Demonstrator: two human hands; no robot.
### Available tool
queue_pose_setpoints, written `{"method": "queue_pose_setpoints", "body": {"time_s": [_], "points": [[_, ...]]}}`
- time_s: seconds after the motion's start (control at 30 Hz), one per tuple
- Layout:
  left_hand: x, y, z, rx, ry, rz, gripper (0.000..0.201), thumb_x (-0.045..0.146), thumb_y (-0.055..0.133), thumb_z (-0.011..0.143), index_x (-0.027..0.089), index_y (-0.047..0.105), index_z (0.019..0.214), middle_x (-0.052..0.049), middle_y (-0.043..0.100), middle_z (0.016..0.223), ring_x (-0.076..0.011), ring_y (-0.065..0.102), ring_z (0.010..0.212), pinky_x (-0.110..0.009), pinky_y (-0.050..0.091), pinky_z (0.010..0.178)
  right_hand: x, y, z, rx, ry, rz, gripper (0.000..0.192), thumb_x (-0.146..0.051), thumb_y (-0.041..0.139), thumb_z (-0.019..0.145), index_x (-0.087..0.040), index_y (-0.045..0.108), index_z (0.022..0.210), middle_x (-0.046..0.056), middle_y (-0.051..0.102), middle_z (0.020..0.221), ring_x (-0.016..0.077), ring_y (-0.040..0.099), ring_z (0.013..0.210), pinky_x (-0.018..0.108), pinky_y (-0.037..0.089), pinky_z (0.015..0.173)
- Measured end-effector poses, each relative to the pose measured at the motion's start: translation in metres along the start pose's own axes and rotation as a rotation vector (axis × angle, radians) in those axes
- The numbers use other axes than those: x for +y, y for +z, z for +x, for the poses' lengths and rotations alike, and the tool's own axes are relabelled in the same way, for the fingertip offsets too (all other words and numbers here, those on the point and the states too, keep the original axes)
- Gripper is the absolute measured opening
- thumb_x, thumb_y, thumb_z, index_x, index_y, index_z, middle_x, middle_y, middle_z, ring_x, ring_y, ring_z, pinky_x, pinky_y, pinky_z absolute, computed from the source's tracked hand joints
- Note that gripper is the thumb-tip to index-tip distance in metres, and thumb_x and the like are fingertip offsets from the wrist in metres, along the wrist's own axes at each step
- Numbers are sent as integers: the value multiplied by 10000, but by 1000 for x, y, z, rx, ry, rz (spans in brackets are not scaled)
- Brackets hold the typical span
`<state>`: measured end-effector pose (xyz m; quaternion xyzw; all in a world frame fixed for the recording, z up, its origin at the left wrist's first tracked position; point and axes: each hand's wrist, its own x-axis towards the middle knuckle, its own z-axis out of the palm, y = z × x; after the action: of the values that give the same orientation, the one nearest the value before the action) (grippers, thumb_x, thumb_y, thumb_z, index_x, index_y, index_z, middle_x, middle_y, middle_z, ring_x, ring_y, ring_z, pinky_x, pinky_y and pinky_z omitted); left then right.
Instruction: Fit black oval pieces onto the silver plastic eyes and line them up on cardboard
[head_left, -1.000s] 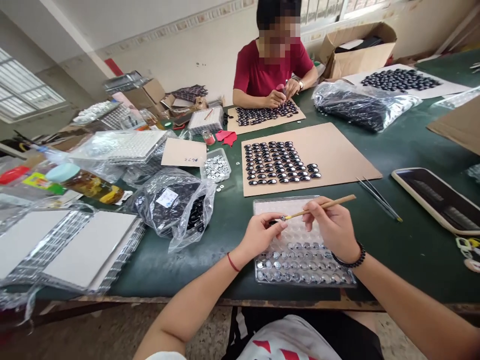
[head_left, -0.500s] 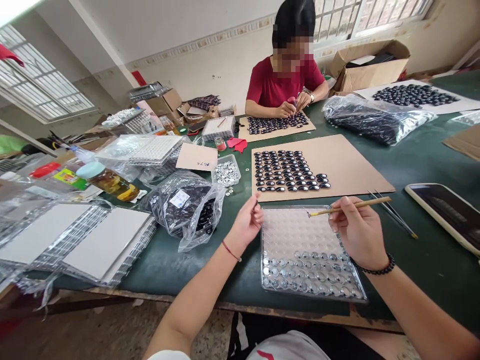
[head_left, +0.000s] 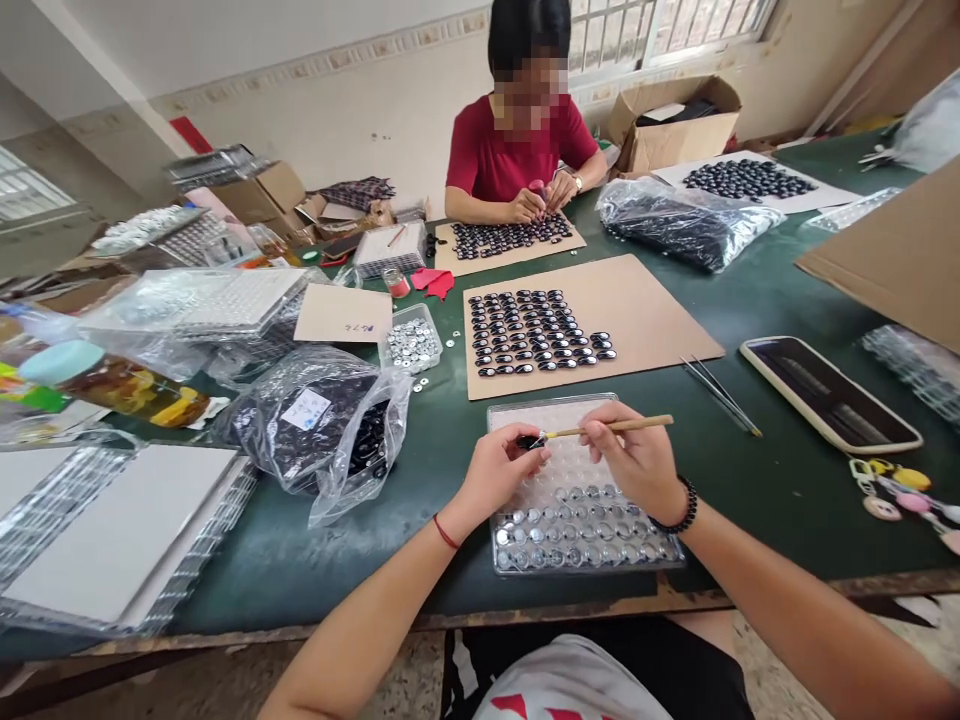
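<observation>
My left hand [head_left: 504, 470] pinches a small glossy black oval piece [head_left: 529, 441] between thumb and fingertips. A thin wooden stick [head_left: 637, 424] is gripped in my right hand [head_left: 637, 462], pen-fashion; its yellowish tip meets the black piece, and what sits on that tip is too small to make out. Both hands are above a clear plastic tray [head_left: 501, 562] of round wells, whose near rows contain round clear-looking pieces. Just beyond lies a brown cardboard sheet [head_left: 652, 310] bearing rows of black oval pieces [head_left: 517, 345].
Tweezers [head_left: 721, 397] and a phone [head_left: 832, 395] lie to the right. Left stand a small box of silvery discs [head_left: 412, 340], a plastic bag of black pieces [head_left: 315, 420] and stacked trays [head_left: 135, 540]. Across the table a person in a red shirt [head_left: 517, 150] works over another cardboard sheet.
My hands have come together; the stick's tip has moved left to the piece in my left hand. The head view has swung right, bringing more of the phone side into view.
</observation>
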<state>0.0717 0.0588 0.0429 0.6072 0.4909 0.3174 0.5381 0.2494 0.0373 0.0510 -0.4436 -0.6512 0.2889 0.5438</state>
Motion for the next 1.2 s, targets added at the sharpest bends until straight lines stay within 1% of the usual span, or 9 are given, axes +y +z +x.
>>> {"method": "queue_pose_setpoints", "body": {"time_s": [0.13,0.23,0.57,0.77,0.83,0.93,1.1,1.13,1.2], "points": [[0,0,1,-34,39,100,295,325,614,681,166,634,930,-10,603,592,-122,543,506,-229,421,504,-5,2,0,-114,-184,-152,164,-263,453,872,-196,549,758,8,570,637,122,515,535,235,389,517],[0,0,1,-38,53,126,296,319,617,678,164,639,929,-27,627,661,-122,548,523,-233,436,520,-7,3,-1,-136,-266,-205,146,-235,468,868,-193,551,755,5,577,632,124,524,563,233,378,539],[2,-2,1,-56,53,149,307,323,618,683,159,634,942,-18,632,633,-126,572,546,-225,452,528,-6,4,0,-100,-318,-218,119,-196,510,856,-170,563,752,-9,551,597,98,495,535,206,360,524],[1,-1,0,60,148,299,236,307,597,699,172,664,880,-18,654,688,-115,540,555,-220,431,532,-1,10,-5,-158,-374,-246,120,-166,519,845,-159,531,726,7,551,616,105,487,552,222,366,539],[0,-1,-1,68,176,316,209,274,587,707,170,664,871,-19,663,712,-110,537,562,-217,427,541,0,12,-7,-176,-384,-245,144,-167,504,850,-157,522,708,14,547,610,111,485,549,229,367,534],[1,-1,-3,10,202,309,194,252,580,715,168,662,870,-23,672,765,-99,532,562,-209,420,541,0,11,-5,-173,-268,-192,183,-208,502,853,-162,528,677,8,542,580,109,493,517,222,365,499],[11,1,-6,-106,169,277,203,285,604,700,157,674,841,-18,663,713,-79,483,506,-194,388,497,6,6,8,-166,315,287,359,-399,368,897,-171,419,623,-28,453,493,89,449,393,202,360,402],[12,1,-6,-102,165,281,215,296,607,699,158,677,849,-14,655,687,-77,473,499,-195,385,498,7,6,9,-175,389,325,379,-428,355,893,-172,407,618,-35,420,479,81,411,371,195,331,378],[13,1,-7,-71,165,282,259,333,609,697,164,678,881,-5,636,633,-77,456,483,-198,380,496,7,7,9,-213,454,259,353,-461,440,845,-165,458,653,-46,390,472,68,347,360,186,271,353]]}}
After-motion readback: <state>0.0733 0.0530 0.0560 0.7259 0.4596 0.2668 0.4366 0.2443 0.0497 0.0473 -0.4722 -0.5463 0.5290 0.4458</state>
